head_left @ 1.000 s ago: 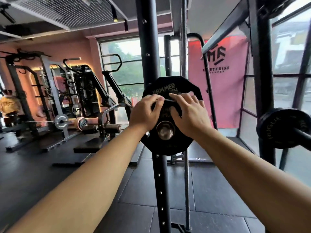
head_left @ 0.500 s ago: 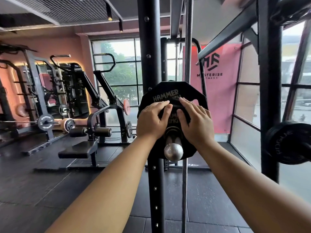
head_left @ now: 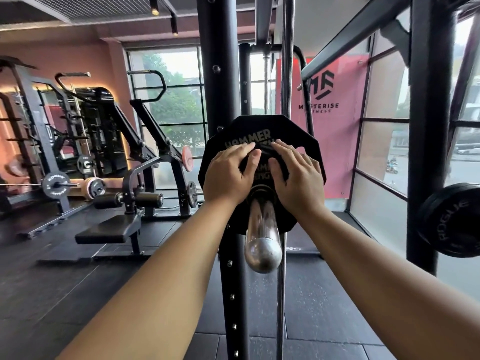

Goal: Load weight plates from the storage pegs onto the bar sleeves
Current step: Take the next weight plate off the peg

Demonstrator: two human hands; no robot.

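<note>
Head cam (only view).

Plate point(head_left: 261, 128): black, many-sided, "HAMMER" lettering, hung on the chrome sleeve point(head_left: 262, 229) thru its centre hole. Sits far in, toward the sleeve's inner end, close by the black post point(head_left: 215, 74). The sleeve's free end sticks out bare toward me. Can't see whether the plate's back meets a collar, as that's hidden behind it.

L hand point(head_left: 230, 175): flat on the plate face, left of & just above the hole. Fingers near straight, thumb alongside, wrapped round nothing. R hand point(head_left: 298, 178): mirrored on the other side. Both are open-palmed, pressing, not gripping. Fingertips nearly meet above the hole.

Why so: one hand each side of the sleeve = even push, so the plate prob. slides square & doesn't cock or bind on the chrome. Palms rather than a rim grip bc the sleeve carries the wt. I need shove, no lift.

Step, my guess: seating this plate, nearly done. Next prob. hands off & check it's snug.

Around: thin chrome rod point(head_left: 288, 74) runs vertical just right of the post, passing behind the plate. Second plate point(head_left: 452, 222), "ROGUE" lettering, at the view's right edge, well apart. What carries it is unclear. Red banner point(head_left: 337, 139) by the windows behind.
</note>
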